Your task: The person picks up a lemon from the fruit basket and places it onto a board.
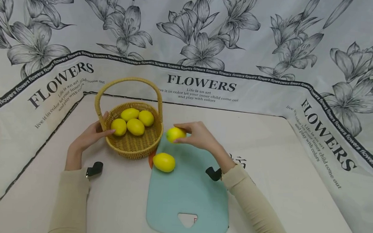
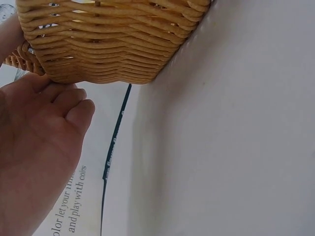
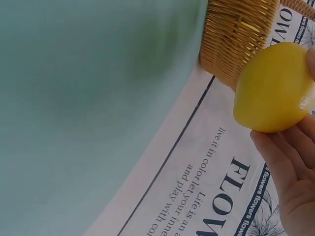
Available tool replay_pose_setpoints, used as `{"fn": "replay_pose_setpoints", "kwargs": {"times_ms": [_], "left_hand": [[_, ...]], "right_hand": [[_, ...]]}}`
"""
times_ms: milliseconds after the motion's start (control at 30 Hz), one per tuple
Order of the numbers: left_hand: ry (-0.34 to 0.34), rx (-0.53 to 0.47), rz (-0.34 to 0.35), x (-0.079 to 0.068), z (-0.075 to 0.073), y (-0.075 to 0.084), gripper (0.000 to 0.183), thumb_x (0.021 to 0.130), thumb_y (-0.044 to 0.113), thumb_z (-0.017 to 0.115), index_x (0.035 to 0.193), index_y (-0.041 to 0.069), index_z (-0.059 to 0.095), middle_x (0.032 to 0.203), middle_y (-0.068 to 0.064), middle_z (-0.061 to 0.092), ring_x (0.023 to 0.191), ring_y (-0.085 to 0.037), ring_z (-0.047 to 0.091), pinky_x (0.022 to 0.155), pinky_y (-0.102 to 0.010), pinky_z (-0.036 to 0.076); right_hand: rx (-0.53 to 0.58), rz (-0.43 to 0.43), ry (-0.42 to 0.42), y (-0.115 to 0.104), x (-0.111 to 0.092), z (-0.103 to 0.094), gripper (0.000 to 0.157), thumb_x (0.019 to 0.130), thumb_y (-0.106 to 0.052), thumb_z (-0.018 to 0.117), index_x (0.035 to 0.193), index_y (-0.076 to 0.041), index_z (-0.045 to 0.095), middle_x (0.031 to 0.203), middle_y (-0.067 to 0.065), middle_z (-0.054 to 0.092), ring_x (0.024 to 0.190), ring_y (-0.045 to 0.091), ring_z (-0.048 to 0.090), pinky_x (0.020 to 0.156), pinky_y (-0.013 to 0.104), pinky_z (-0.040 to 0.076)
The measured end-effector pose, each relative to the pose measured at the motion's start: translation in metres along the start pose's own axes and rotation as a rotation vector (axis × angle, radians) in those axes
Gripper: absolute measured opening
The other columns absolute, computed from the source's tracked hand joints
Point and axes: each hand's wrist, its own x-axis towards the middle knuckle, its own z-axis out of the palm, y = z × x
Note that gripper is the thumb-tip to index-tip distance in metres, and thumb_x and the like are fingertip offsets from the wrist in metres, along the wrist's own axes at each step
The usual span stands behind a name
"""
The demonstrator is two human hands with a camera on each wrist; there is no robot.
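A wicker basket [image 1: 132, 149] with a tall arched handle stands at centre-left, several yellow lemons [image 1: 135, 126] inside. My left hand [image 1: 93, 133] grips its left rim, thumb over the edge by the handle's foot; the left wrist view shows the fingers against the woven wall [image 2: 108, 54]. Between the thumb and fingers of my right hand [image 1: 201, 135] is one lemon [image 3: 273, 88], held just right of the basket over the far end of a light blue cutting board [image 1: 187, 193]. Another lemon [image 1: 164, 162] lies on the board's left edge.
The white tablecloth [image 1: 117, 204] carries printed lettering, and a floral printed cloth [image 1: 202, 33] rises behind and at the sides. An orange patch [image 1: 151, 161] shows partly behind the lemon on the board. Black wrist cameras [image 1: 95, 168] sit on both forearms.
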Motion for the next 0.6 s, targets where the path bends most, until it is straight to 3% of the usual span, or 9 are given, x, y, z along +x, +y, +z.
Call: {"fn": "replay_pose_setpoints", "kwargs": {"times_ms": [200, 600], "left_hand": [[-0.004, -0.004, 0.010, 0.000, 0.000, -0.001, 0.086, 0.096, 0.030, 0.061, 0.155, 0.016, 0.000, 0.160, -0.016, 0.003, 0.144, -0.040, 0.007, 0.113, -0.060, 0.010], [-0.009, -0.024, 0.015, -0.001, 0.001, 0.002, 0.086, 0.096, 0.030, 0.061, 0.155, 0.013, 0.001, 0.159, -0.021, 0.008, 0.143, -0.041, 0.011, 0.113, -0.060, 0.012]], "right_hand": [[-0.044, 0.044, -0.019, 0.009, 0.004, 0.004, 0.062, 0.079, -0.035, 0.080, 0.132, -0.008, 0.060, 0.123, 0.006, 0.065, 0.112, 0.018, 0.061, 0.097, 0.034, 0.048], [-0.138, 0.012, -0.111, 0.020, 0.021, 0.024, 0.060, 0.079, -0.031, 0.081, 0.127, -0.002, 0.062, 0.121, 0.008, 0.066, 0.100, 0.014, 0.061, 0.092, 0.030, 0.049]]}}
